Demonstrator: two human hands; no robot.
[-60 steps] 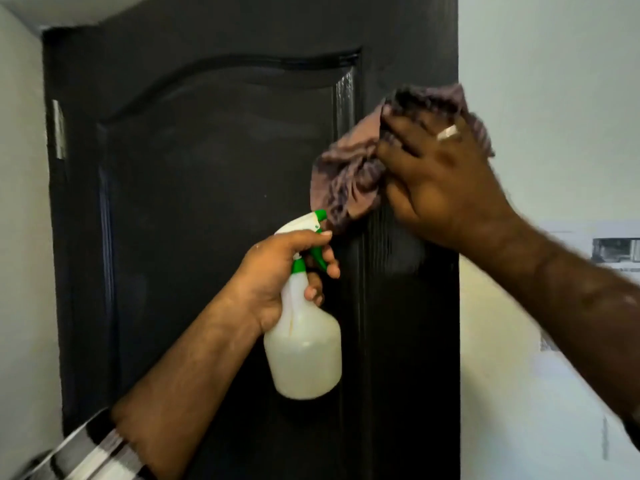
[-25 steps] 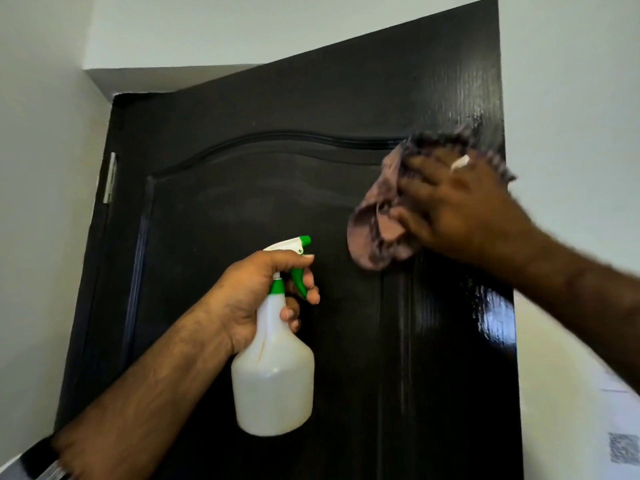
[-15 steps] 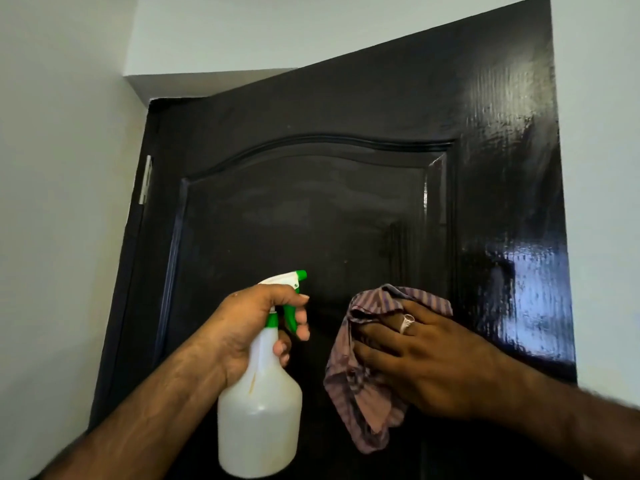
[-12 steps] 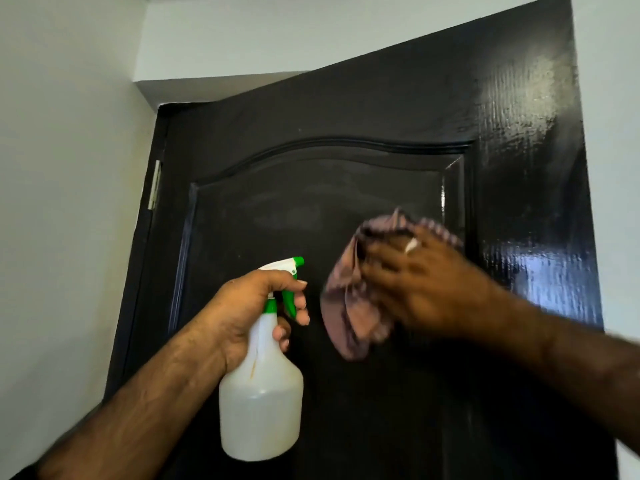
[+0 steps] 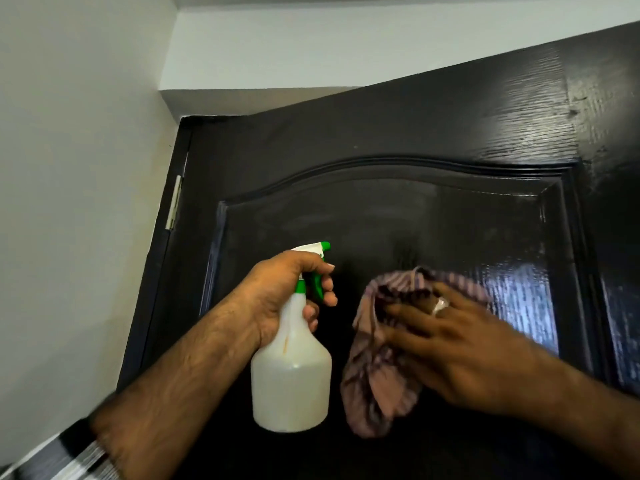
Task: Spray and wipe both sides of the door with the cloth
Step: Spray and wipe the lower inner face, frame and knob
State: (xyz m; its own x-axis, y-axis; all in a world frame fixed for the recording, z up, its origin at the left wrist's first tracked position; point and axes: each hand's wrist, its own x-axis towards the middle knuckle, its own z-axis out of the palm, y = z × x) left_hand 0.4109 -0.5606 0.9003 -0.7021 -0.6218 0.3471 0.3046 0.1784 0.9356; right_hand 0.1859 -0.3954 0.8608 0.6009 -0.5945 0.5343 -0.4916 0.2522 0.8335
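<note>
The left hand (image 5: 277, 296) grips the spray bottle (image 5: 291, 372), fingers curled round its neck, hiding the trigger; the right hand (image 5: 460, 348), blurred, presses the cloth (image 5: 377, 382) flat-fingered against the door (image 5: 398, 216), whose lower part is cut off.

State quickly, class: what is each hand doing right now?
Left hand: grips the spray bottle by its neck.
Right hand: fingers spread, pressing the cloth against the door.
</note>
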